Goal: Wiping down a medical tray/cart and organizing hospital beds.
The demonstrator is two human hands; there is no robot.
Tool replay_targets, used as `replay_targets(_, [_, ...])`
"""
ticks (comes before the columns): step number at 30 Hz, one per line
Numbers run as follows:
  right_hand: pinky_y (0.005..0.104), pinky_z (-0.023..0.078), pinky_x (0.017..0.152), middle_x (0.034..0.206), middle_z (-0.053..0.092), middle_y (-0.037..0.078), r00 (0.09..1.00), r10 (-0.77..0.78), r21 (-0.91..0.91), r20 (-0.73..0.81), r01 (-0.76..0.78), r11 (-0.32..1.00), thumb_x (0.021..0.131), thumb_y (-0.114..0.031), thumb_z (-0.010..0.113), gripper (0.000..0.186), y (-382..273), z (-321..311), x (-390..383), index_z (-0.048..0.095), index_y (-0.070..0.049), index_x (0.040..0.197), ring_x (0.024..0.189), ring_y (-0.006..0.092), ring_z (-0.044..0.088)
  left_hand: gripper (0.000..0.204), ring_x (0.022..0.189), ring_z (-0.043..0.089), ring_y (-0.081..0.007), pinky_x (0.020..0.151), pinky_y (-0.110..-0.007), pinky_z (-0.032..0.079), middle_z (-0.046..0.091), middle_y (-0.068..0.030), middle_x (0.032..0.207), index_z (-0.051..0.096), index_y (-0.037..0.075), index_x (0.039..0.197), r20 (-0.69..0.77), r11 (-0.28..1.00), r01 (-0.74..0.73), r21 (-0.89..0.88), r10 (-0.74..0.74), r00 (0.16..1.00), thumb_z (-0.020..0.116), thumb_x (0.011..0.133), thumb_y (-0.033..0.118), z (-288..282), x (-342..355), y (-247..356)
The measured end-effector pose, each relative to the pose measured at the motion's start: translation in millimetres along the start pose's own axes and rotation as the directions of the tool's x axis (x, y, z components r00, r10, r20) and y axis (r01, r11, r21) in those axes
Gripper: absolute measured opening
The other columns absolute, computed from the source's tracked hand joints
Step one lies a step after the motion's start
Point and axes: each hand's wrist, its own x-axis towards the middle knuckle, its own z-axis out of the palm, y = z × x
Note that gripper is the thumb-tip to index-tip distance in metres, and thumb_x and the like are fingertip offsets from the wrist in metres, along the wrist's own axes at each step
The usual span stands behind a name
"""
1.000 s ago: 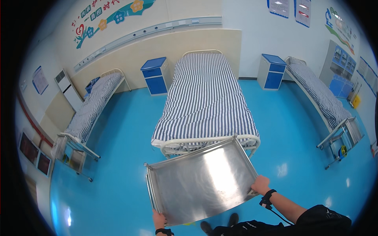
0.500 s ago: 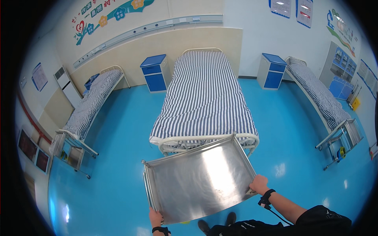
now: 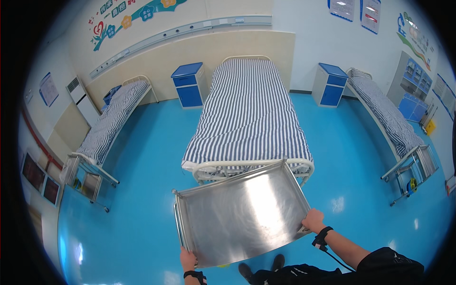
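A stainless steel trolley (image 3: 242,213) stands right in front of me, its shiny top bare and turned at a slant. My left hand (image 3: 188,259) is closed round the rail at its near left corner. On the right side, my right hand (image 3: 313,221) grips the trolley's other rail near the front corner. Both wrists wear black bands. Past the trolley's far edge is a bed (image 3: 249,109) with a blue-and-white striped cover; the trolley overlaps its white foot rail in view, and I cannot tell if they touch.
Striped beds stand at the left (image 3: 114,114) and right (image 3: 384,107), each with a metal trolley at its foot: left trolley (image 3: 97,187), right trolley (image 3: 425,159). Blue-and-white bedside cabinets (image 3: 189,85) (image 3: 329,85) flank the middle bed. Blue floor (image 3: 137,190) lies between the beds.
The view has shifted very slightly, so the beds and cabinets sit a little higher and further right. Both hands keep their hold on the trolley.
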Motion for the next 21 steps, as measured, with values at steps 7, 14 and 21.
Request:
replay_targets(7, [0.0341, 0.050, 0.051, 0.081, 0.062, 0.011, 0.999, -0.053, -0.052, 0.000, 0.053, 0.997, 0.065, -0.027, 0.061, 0.033, -0.5, -4.8, -3.2, 0.060, -0.001, 0.085, 0.070, 0.0259, 0.064, 0.036, 0.052, 0.058, -0.0264, 0.042, -0.035, 0.046, 0.056, -0.0185, 0.067, 0.033, -0.009, 0.115, 0.013, 1.000, 0.000, -0.001, 0.000, 1.000, 0.049, 0.084, 0.003, -1.9, -3.9, 4.2])
replay_targets(14, [0.0332, 0.050, 0.053, 0.082, 0.063, 0.012, 1.000, 0.007, -0.050, -0.007, -0.008, 0.999, 0.066, -0.028, 0.061, 0.033, -3.2, -6.7, -6.2, 0.061, -0.001, 0.085, 0.072, 0.0258, 0.064, 0.026, 0.051, 0.057, -0.0265, 0.042, -0.035, 0.045, 0.056, -0.0186, 0.068, 0.037, -0.006, 0.105, 0.010, 0.999, -0.023, -0.042, 0.023, 1.000, 0.049, 0.084, 0.003, -6.9, -13.7, 13.9])
replay_targets(21, [0.0334, 0.051, 0.063, 0.084, 0.063, 0.013, 1.000, 0.001, -0.051, -0.010, -0.002, 0.999, 0.065, -0.030, 0.062, 0.037, -7.1, -11.0, -9.7, 0.059, -0.001, 0.088, 0.078, 0.0270, 0.063, 0.022, 0.049, 0.057, -0.0266, 0.042, -0.035, 0.044, 0.055, -0.0175, 0.066, 0.037, -0.005, 0.100, -0.002, 0.999, -0.040, -0.010, 0.040, 0.999, 0.049, 0.084, 0.004, -6.0, -9.5, 10.3])
